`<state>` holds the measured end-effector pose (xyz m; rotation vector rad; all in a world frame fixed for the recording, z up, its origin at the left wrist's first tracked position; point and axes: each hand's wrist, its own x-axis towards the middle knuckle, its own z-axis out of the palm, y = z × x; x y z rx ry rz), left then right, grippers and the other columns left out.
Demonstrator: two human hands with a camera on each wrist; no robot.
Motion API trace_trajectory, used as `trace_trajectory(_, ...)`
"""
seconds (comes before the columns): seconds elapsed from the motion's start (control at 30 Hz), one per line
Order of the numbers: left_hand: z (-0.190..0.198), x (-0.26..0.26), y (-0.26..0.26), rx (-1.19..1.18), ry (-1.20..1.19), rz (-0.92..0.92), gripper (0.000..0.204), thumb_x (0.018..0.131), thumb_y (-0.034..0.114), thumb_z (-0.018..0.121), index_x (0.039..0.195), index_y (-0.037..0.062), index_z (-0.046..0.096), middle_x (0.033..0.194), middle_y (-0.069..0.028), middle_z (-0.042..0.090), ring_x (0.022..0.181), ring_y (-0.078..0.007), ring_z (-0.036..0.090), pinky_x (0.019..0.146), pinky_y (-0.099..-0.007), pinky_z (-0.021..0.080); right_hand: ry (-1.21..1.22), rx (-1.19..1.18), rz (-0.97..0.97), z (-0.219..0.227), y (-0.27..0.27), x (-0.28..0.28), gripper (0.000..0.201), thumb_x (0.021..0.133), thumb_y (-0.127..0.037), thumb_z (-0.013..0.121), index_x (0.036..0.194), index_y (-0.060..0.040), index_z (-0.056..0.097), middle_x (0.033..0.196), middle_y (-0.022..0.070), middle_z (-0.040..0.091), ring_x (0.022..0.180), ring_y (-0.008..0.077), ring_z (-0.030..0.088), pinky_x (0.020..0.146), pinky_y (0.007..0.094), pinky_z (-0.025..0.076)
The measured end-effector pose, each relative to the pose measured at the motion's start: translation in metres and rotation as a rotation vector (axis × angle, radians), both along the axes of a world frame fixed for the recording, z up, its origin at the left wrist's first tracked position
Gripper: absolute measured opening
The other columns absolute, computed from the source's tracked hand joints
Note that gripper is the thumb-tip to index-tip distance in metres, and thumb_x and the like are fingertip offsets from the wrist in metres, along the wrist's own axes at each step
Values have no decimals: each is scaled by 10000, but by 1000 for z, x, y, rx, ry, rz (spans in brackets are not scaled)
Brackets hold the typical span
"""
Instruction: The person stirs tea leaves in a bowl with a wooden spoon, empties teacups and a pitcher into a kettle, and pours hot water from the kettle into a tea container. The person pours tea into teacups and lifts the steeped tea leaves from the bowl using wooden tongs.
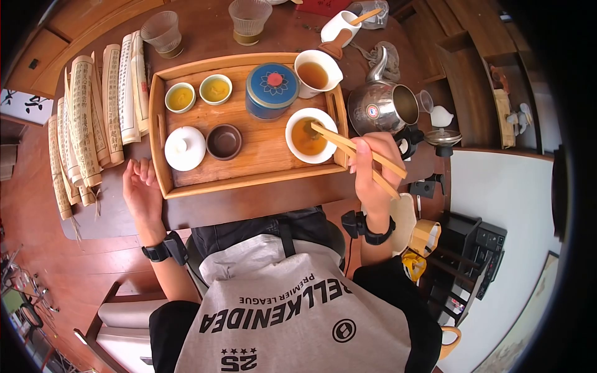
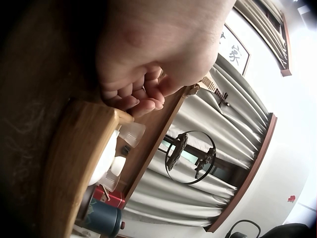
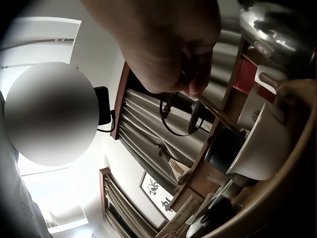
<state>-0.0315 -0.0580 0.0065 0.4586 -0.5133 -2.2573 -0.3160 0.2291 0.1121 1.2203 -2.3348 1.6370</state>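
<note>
My right hand (image 1: pixel 368 158) grips a pair of wooden chopsticks (image 1: pixel 339 144), whose tips dip into a white bowl (image 1: pixel 313 113) of amber tea at the right end of a wooden tray (image 1: pixel 261 155). In the right wrist view the right hand (image 3: pixel 171 54) pinches a chopstick (image 3: pixel 220 116) above the bowl (image 3: pixel 262 148). Just left of the tray, my left hand (image 1: pixel 142 177) rests on the dark table and holds nothing. In the left wrist view its fingers (image 2: pixel 141 96) are loosely curled beside the tray's corner (image 2: pixel 79 148).
The tray also carries two small cups of yellow tea (image 1: pixel 180 97), a blue tin (image 1: pixel 272 89), a white pitcher (image 1: pixel 316 73), a white lid (image 1: pixel 185 148) and a brown cup (image 1: pixel 224 141). A steel kettle (image 1: pixel 380 105) stands at the right; bamboo scrolls (image 1: pixel 93 118) lie at the left.
</note>
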Motion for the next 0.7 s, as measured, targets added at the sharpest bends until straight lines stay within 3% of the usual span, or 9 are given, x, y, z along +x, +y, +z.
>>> trace_trajectory(0.13, 1, -1, 0, 2, 7, 12, 235, 1049, 161, 483, 830, 83, 449, 745, -4, 354, 654, -107, 346, 638, -246, 346, -58, -12, 9, 1, -1, 0, 43, 929, 29, 638, 939, 26, 680, 848, 108, 650, 649, 147, 619, 594, 264, 485)
trace_trajectory(0.2, 4, -3, 2, 10, -2, 21, 235, 1050, 161, 481, 831, 82, 450, 745, -4, 354, 654, -107, 347, 639, -245, 347, 59, 52, 65, -3, -3, -4, 36, 930, 22, 649, 948, 33, 678, 847, 110, 658, 660, 154, 626, 596, 263, 482)
trace_trajectory(0.33, 2, -1, 0, 3, 13, -6, 257, 1041, 179, 497, 808, 76, 474, 720, -11, 384, 662, -119, 383, 673, -249, 380, 54, 73, 73, -12, -9, -5, 38, 934, 12, 656, 954, 39, 673, 833, 108, 663, 654, 157, 623, 587, 265, 477)
trace_trajectory(0.43, 2, -1, 1, -1, 16, 3, 242, 1053, 161, 478, 827, 77, 448, 746, -8, 350, 657, -109, 355, 643, -242, 349, 63, 71, 46, -22, -11, -7, 45, 940, 7, 652, 957, 42, 674, 806, 101, 660, 637, 153, 614, 573, 266, 470)
trace_trajectory(0.7, 0, 0, -1, 4, 24, -17, 255, 1040, 183, 499, 810, 74, 479, 719, -11, 378, 666, -122, 378, 686, -253, 377, -130, 105, 33, -34, -10, -8, 80, 957, -23, 636, 920, 37, 675, 764, 86, 630, 593, 131, 613, 533, 258, 454)
